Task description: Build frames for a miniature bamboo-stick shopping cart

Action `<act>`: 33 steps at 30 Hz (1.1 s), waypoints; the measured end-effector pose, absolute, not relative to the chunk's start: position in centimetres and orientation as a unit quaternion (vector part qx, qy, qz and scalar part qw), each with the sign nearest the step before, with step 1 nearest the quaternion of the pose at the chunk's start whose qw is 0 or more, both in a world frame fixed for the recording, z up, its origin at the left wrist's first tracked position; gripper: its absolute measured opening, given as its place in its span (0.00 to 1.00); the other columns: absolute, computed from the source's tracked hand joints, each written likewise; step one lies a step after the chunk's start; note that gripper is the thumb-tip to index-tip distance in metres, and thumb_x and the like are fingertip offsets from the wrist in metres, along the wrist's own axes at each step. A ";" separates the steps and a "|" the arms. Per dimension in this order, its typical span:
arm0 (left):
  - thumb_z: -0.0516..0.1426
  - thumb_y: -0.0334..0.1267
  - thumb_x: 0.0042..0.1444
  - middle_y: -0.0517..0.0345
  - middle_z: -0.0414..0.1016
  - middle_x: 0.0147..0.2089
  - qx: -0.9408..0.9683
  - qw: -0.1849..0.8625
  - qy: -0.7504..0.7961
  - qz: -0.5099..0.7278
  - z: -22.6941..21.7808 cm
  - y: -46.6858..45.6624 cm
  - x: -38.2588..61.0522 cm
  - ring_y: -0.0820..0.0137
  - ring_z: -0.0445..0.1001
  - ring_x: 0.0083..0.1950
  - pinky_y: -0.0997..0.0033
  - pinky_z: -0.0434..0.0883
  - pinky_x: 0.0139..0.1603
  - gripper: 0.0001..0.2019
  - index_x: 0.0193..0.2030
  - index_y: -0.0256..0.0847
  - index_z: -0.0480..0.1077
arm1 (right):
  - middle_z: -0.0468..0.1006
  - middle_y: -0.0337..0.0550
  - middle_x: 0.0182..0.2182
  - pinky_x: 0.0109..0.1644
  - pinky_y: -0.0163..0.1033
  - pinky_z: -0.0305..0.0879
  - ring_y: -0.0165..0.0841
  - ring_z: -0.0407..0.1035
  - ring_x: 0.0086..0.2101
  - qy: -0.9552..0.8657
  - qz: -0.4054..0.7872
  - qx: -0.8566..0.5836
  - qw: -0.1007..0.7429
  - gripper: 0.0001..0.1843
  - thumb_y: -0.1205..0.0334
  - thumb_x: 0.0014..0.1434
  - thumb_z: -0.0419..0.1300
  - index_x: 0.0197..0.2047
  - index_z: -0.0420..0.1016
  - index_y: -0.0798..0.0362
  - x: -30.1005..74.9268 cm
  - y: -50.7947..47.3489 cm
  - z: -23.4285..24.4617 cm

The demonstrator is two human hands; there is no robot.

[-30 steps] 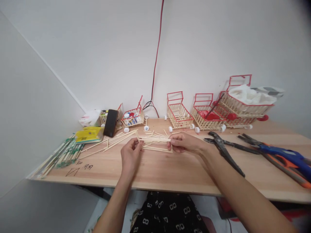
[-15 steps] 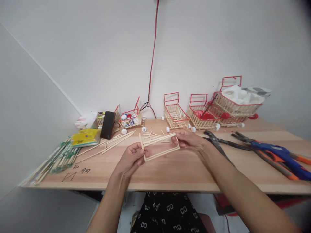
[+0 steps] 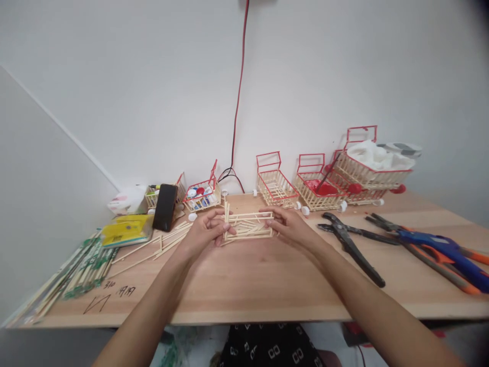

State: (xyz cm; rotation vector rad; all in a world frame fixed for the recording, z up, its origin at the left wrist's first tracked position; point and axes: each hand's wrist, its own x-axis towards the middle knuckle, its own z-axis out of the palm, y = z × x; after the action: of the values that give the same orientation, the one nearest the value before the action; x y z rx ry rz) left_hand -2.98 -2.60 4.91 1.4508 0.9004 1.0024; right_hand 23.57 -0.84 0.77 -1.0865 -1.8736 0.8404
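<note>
Between my hands is a small rectangular frame of pale wooden sticks (image 3: 250, 235), held just above the tabletop. My left hand (image 3: 209, 227) pinches its left end, where a few stick ends poke upward. At the opposite end, the fingers and thumb of my right hand (image 3: 286, 224) close on the frame's corner. Short loose sticks (image 3: 244, 224) show through the frame's opening; whether any of them touch it I cannot tell. Longer loose sticks (image 3: 168, 243) lie on the table left of my left hand.
Miniature stick carts (image 3: 275, 187) with red trim line the wall. Pliers (image 3: 349, 247) and a blue glue gun (image 3: 439, 244) lie at right. A phone (image 3: 165, 206), a yellow packet (image 3: 128, 230) and bundled skewers (image 3: 86, 265) are at left on the wooden table (image 3: 260, 295).
Both hands have moved the stick frame away from me and levelled it, where it was slanted before. The view has tilted slightly upward.
</note>
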 end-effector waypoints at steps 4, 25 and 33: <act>0.65 0.46 0.47 0.52 0.80 0.33 0.624 0.519 0.393 0.433 3.8 -1.2 -2.2 0.79 0.64 0.20 0.77 0.61 0.22 0.18 0.39 0.35 0.70 | 0.77 0.40 0.30 0.38 0.35 0.62 0.31 0.70 0.31 -0.775 0.190 -0.449 0.402 0.14 0.66 0.62 0.51 0.47 0.75 0.53 23.4 -0.8 0.0; 0.53 0.37 0.56 0.65 0.65 0.21 0.714 0.103 0.584 0.373 1.4 -1.4 -2.0 0.74 0.63 0.24 0.75 0.56 0.29 0.07 0.28 0.40 0.68 | 0.75 0.39 0.26 0.30 0.35 0.61 0.30 0.66 0.25 -0.717 0.257 -0.516 0.391 0.12 0.59 0.58 0.58 0.44 0.75 0.54 21.9 -1.4 0.1; 0.54 0.43 0.57 0.64 0.68 0.20 0.686 0.169 0.593 0.387 1.3 -1.3 -2.7 0.72 0.64 0.22 0.75 0.58 0.26 0.10 0.32 0.41 0.71 | 0.71 0.36 0.22 0.23 0.30 0.56 0.24 0.63 0.21 -0.612 0.497 -0.445 0.424 0.14 0.52 0.51 0.65 0.31 0.70 0.55 21.8 -1.1 1.1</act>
State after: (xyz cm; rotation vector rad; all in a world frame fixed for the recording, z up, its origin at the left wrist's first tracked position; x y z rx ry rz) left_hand -2.74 -1.33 1.27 1.9511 1.6850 1.0993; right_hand 21.75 -1.13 1.12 -1.1137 -1.5305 1.2437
